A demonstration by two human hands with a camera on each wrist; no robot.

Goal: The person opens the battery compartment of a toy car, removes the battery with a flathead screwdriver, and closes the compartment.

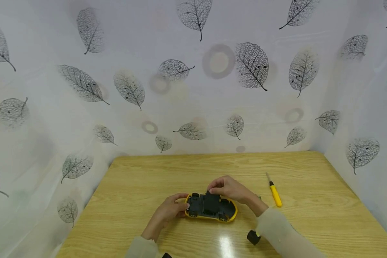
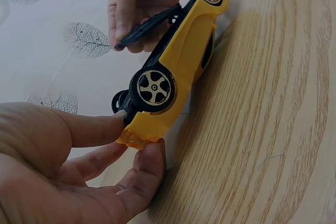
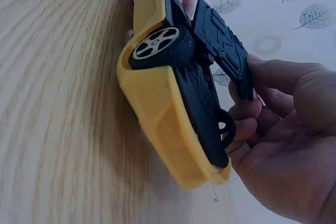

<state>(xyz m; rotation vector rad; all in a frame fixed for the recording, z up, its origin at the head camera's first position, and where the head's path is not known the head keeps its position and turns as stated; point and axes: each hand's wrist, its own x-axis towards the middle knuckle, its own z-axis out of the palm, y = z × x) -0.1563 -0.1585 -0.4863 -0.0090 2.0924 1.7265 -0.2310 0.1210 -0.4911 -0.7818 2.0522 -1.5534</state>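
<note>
A yellow toy car [image 1: 233,211] lies upside down on the table, its black underside and wheels facing up. My left hand [image 1: 169,209] grips one end of the car between thumb and fingers. My right hand [image 1: 229,187] pinches the edge of a black plastic cover [image 3: 223,43], which stands tilted up from the middle of the underside. Moulded relief shows on the cover's face in the right wrist view. Its inner edge is close to the chassis; whether it is attached there I cannot tell.
A screwdriver [image 1: 275,193] with a yellow handle lies to the right, beyond my right forearm. Near the right sleeve sits a small black object [image 1: 253,237], partly covered. Another dark thing [image 1: 166,255] is cut off at the bottom edge. A leaf-patterned curtain [image 1: 193,107] surrounds the wooden table.
</note>
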